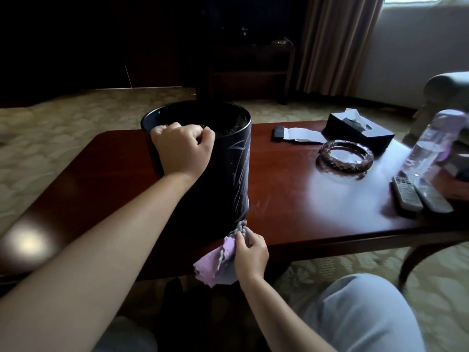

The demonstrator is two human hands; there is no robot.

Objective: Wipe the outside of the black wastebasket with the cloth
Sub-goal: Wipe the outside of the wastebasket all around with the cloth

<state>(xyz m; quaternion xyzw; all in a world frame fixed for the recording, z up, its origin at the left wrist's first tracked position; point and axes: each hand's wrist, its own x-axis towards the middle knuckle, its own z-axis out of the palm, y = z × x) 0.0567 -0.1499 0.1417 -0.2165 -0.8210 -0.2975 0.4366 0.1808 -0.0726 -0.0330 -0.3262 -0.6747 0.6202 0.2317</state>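
The black wastebasket (218,174) stands upright at the centre of the frame, on the near part of the dark wooden table (291,199), its base close to the table's front edge. That edge is my main worry: if I push too hard low down with the cloth (218,255), the basket could slide or tip toward my knees. The streaks showing on its right side could also smear if the cloth is bunched.

My left hand (181,148) is curled over the near rim, fingers hooked inside, steadying the basket. My right hand (251,252), in the lower middle of the frame, pinches the crumpled pink cloth, fingers closed on it, its top corner touching the basket's lower right wall.
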